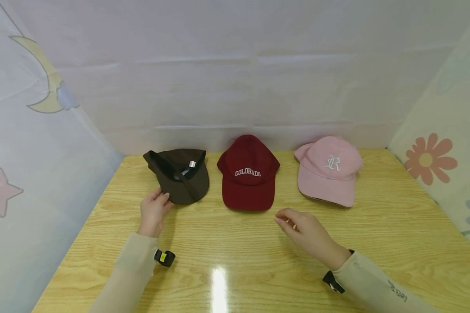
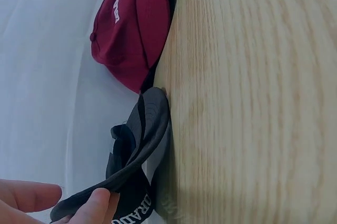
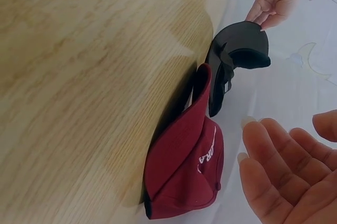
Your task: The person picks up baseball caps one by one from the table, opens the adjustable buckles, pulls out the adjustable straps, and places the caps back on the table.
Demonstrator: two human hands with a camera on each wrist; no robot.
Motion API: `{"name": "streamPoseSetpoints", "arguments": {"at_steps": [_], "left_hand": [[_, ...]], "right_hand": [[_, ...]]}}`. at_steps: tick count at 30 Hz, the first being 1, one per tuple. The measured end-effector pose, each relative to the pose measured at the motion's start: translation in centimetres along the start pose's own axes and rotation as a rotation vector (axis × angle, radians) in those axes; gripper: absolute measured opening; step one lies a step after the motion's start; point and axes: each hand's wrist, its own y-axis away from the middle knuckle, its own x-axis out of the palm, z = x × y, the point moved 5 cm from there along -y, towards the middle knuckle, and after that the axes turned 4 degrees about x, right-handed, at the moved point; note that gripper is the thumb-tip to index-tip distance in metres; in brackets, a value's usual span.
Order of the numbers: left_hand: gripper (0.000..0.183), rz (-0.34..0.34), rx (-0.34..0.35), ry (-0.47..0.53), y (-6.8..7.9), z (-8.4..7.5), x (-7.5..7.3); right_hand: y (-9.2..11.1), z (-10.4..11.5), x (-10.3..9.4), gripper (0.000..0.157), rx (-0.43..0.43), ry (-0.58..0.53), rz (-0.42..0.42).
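Observation:
On the left of the head view lies a dark brown cap (image 1: 188, 184), tipped over with its inside and a white label showing. My left hand (image 1: 154, 211) pinches its brim at the left edge, thumb on one face and fingers on the other. White letters show low on that cap (image 2: 138, 208) in the left wrist view. Beside it, a dark red cap (image 1: 248, 163) with COLORADO lettering stands brim forward. My right hand (image 1: 303, 228) hovers in front and to the right of the red brim, fingers loosely bent, holding nothing.
A pink cap (image 1: 329, 163) with a white letter sits at the right rear of the wooden table (image 1: 258, 252). Behind the caps hangs a pale cloth backdrop (image 1: 235, 87), with printed cloth walls on both sides.

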Motion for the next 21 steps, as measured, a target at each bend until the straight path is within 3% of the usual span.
{"name": "streamPoseSetpoints", "arguments": {"at_steps": [5,14,21], "left_hand": [[0.053,-0.013,0.037,0.009,0.5,-0.5,-0.1],[0.054,-0.092,0.18,-0.063,1.6,-1.7,-0.2],[0.053,-0.09,0.264,-0.114,2.5,-2.2,0.2]], "right_hand": [[-0.1,-0.3,0.2,0.007,0.001,0.011,0.009],[0.0,-0.3,0.0,0.008,0.009,0.024,0.001],[0.1,-0.2,0.0,0.007,0.0,0.035,0.001]]}}
